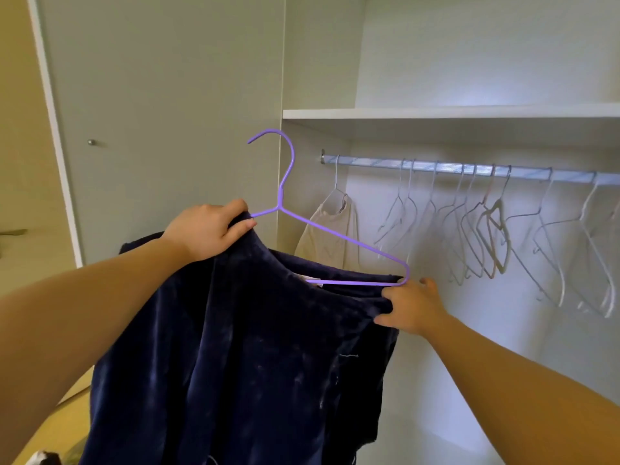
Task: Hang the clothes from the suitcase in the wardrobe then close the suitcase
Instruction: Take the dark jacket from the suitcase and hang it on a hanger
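Navy garment (235, 347) is hanging on a purple hanger (335, 233) before the wardrobe (419, 113) while we are gripping one shoulder in our left hand (208, 229) and pinching the other with our right hand (412, 307).

The wardrobe (419, 330) stands open, its inside pale white-grey. A white shelf (436, 113) runs across it, and just under the shelf a metal rail (369, 162) crosses from the left side wall towards the right. A row of thin wire hangers (486, 229) hangs along the rail. A soft bright patch of light lies on the back panel (486, 78) above the shelf. Left of the opening is a flat grey-green door panel (167, 112) with a small round metal knob (91, 142) near its white left edge. Beyond that is a cream wall (20, 129), and yellowish floor (63, 421) shows at lower left.
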Demonstrator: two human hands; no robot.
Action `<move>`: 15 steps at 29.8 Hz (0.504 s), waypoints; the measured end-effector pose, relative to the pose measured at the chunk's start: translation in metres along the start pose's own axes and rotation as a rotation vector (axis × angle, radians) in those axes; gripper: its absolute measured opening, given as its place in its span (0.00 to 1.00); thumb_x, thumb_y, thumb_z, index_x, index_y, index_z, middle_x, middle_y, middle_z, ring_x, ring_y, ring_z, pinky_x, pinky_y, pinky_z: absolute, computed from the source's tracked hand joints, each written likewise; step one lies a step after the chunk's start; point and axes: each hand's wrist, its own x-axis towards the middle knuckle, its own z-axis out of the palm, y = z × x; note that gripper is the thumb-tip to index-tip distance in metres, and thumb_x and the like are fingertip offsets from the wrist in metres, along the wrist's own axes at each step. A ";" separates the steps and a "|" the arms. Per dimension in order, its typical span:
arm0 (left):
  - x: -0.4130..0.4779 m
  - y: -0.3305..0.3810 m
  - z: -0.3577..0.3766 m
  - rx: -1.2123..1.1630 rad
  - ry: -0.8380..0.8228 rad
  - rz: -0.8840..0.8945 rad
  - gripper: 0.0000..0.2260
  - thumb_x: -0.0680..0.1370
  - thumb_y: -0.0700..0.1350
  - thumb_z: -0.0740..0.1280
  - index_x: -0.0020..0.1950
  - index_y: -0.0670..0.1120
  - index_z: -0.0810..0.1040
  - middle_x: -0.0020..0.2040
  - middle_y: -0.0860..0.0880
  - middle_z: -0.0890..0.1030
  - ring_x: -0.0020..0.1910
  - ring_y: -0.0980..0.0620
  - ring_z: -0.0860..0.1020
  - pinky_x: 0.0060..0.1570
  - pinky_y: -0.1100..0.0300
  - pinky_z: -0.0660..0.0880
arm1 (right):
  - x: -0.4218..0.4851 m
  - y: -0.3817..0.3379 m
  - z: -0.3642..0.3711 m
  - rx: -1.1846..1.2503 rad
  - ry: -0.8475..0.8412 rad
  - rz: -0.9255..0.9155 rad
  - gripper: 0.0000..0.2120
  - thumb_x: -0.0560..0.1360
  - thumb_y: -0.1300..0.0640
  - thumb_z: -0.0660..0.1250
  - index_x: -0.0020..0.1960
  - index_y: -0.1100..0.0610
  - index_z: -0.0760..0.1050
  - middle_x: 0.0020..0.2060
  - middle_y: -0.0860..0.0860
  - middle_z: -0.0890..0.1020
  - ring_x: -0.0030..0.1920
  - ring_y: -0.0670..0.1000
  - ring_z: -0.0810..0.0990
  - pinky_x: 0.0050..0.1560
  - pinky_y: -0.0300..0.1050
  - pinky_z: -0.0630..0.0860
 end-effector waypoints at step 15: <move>-0.015 -0.005 0.030 0.264 -0.024 0.275 0.30 0.75 0.62 0.40 0.53 0.45 0.74 0.37 0.46 0.80 0.32 0.45 0.75 0.33 0.59 0.64 | -0.005 0.022 -0.012 -0.150 -0.028 -0.098 0.19 0.73 0.46 0.65 0.31 0.48 0.56 0.33 0.43 0.62 0.49 0.49 0.68 0.58 0.45 0.62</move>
